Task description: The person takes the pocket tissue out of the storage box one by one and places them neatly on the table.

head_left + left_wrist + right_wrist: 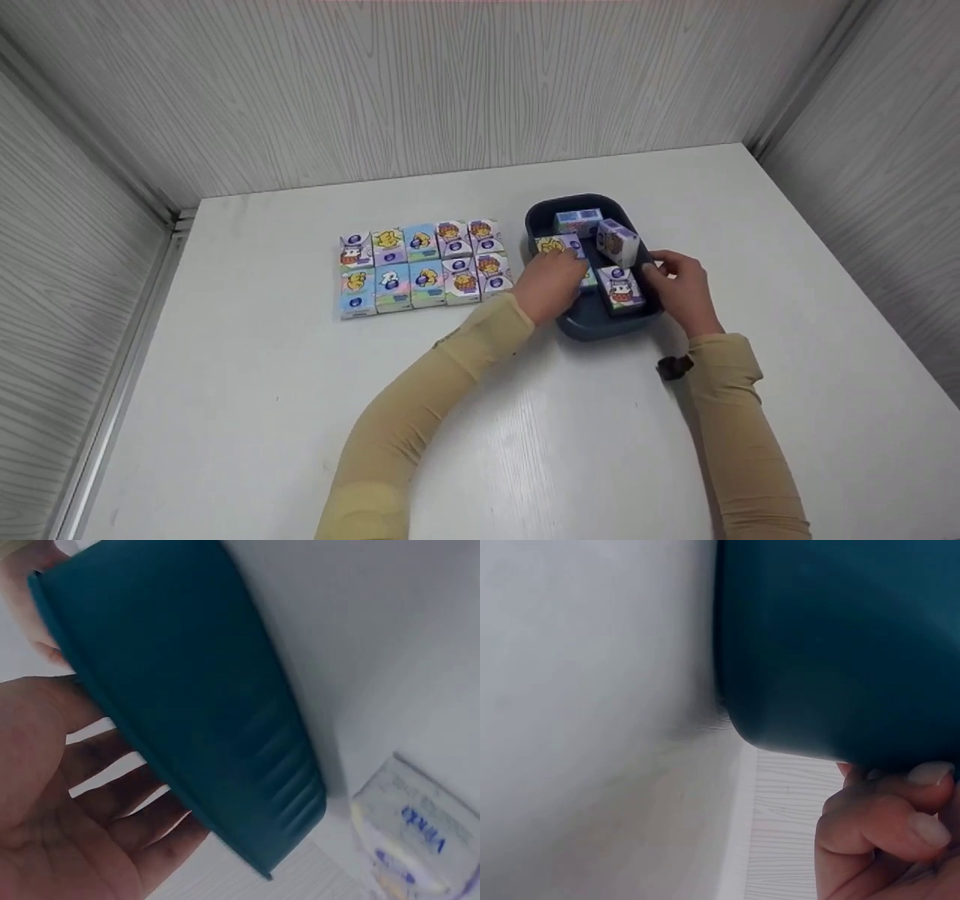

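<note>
- Left hand (pixel 553 286) reaches over the tray (pixel 600 330) rim onto boxes (pixel 622 292) inside; its fingertips are hidden, so I cannot tell its grip.
- Right hand (pixel 681 291) holds the tray's right rim, fingers curled.
- Two box rows (pixel 427 283) lie left of it.

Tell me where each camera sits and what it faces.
Head: head-worn, looking forward and down at the tray and boxes; left hand, right hand, sleeves show.
Left wrist: worn there, facing the tray's outside; left hand and part of the right.
Right wrist: worn there, facing it too; right hand shows.
Wrist views share the tray.
</note>
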{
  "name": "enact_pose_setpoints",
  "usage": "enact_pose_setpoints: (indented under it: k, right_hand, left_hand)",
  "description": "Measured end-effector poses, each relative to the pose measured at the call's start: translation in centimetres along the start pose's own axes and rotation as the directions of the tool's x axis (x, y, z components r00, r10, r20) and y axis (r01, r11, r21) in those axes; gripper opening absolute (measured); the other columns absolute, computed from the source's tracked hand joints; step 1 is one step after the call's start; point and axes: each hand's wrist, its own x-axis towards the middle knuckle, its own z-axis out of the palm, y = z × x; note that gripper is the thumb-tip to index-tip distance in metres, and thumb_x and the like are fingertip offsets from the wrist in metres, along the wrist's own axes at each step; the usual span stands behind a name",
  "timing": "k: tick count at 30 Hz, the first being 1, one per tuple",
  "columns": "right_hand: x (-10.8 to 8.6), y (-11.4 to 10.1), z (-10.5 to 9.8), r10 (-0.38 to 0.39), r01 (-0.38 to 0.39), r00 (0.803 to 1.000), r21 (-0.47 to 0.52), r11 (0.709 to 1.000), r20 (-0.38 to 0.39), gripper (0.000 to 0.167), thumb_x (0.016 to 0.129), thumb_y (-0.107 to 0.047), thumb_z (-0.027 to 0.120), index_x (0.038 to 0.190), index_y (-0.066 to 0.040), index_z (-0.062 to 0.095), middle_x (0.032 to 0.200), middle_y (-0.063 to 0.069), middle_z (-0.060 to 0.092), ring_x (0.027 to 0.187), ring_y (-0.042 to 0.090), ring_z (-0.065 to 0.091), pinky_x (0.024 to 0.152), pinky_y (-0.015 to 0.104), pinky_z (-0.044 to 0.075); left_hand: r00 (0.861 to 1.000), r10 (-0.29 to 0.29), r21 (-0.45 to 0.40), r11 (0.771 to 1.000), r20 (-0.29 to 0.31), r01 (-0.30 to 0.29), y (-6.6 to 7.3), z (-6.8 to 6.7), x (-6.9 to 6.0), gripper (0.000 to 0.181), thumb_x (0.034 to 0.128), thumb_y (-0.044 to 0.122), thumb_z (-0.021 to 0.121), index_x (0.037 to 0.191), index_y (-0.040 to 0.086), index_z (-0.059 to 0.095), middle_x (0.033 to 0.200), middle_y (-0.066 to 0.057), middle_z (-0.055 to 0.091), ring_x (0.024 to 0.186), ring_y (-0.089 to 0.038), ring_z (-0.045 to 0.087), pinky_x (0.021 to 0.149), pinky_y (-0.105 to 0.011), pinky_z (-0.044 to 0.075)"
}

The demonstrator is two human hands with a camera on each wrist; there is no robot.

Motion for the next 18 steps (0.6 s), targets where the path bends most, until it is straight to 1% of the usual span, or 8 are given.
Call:
enact_pose_setpoints:
  k: [3,5,8,10,14,16,18]
  right_hand:
    - [0.0,0.2,0.0,0.0,0.0,1.0,0.0,1.0,-0.005,0.029,0.095,-0.02,0.058,0.117,-0.003,0.065,0.079,0.007,0.052,0.062,0.014,0.045,0.051,0.024,0.039]
    - [0.0,0.2,0.2,-0.004,0.004,1.0,0.002,1.0,-0.004,0.029,0.095,-0.02,0.058,0.117,-0.002,0.065,0.079,0.008,0.053,0.063,0.015,0.045,0.052,0.024,0.039]
    - [0.0,0.2,0.1,-0.001,0.001,1.0,0.009,1.0,-0.005,0.029,0.095,-0.019,0.058,0.117,-0.002,0.065,0.08,0.007,0.052,0.067,0.016,0.046,0.054,0.024,0.039]
    - [0.0,0.2,0.0,0.002,-0.002,1.0,0.008,1.0,-0.005,0.029,0.095,-0.019,0.058,0.117,-0.002,0.065,0.08,0.008,0.052,0.068,0.017,0.046,0.055,0.024,0.038]
    - [0.1,0.0,0.0,0.004,-0.004,1.0,0.002,1.0,-0.011,0.028,0.094,-0.018,0.058,0.116,-0.002,0.065,0.079,0.008,0.052,0.068,0.016,0.045,0.055,0.024,0.038]
    - [0.1,0.1,0.0,0.006,-0.006,1.0,0.002,1.0,-0.007,0.028,0.094,-0.018,0.058,0.116,-0.002,0.065,0.079,0.008,0.052,0.068,0.016,0.045,0.055,0.024,0.038]
    - [0.1,0.1,0.1,0.01,-0.01,1.0,0.005,1.0,-0.002,0.028,0.094,-0.019,0.058,0.116,-0.002,0.066,0.079,0.007,0.052,0.067,0.016,0.045,0.055,0.024,0.038]
  left_hand:
    - [0.999,-0.01,-0.044,0.999,0.034,0.012,0.0,0.5,1.0,0.02,0.0921,0.016,0.061,0.11,0.009,0.065,0.106,-0.008,0.064,0.095,-0.024,0.06,0.081,-0.039,0.049]
    - [0.998,-0.019,-0.062,0.998,0.054,0.022,-0.2,0.8,1.3,0.022,0.0896,0.016,0.065,0.111,0.009,0.065,0.107,-0.008,0.064,0.096,-0.024,0.06,0.082,-0.038,0.049]
    - [0.997,-0.024,-0.075,0.997,0.079,0.03,0.0,1.0,1.8,0.024,0.0892,0.017,0.066,0.111,0.009,0.064,0.109,-0.009,0.063,0.099,-0.025,0.058,0.082,-0.038,0.049]
    - [0.996,-0.028,-0.068,0.997,0.086,0.034,0.2,1.1,2.1,0.028,0.0883,0.018,0.067,0.114,0.008,0.063,0.112,-0.011,0.062,0.102,-0.025,0.056,0.084,-0.038,0.049]
    - [0.993,-0.058,-0.041,0.997,0.106,0.062,0.6,1.4,2.6,0.039,0.0848,0.02,0.071,0.119,0.006,0.06,0.117,-0.013,0.06,0.105,-0.027,0.055,0.087,-0.039,0.049]
    - [0.991,-0.074,-0.026,0.997,0.115,0.078,0.8,1.7,2.8,0.037,0.0855,0.02,0.07,0.118,0.007,0.06,0.115,-0.012,0.062,0.103,-0.027,0.057,0.086,-0.039,0.049]
    - [0.989,-0.09,-0.027,0.995,0.119,0.094,0.8,1.9,2.8,0.029,0.0881,0.017,0.067,0.115,0.007,0.061,0.111,-0.011,0.064,0.1,-0.026,0.059,0.083,-0.04,0.05]
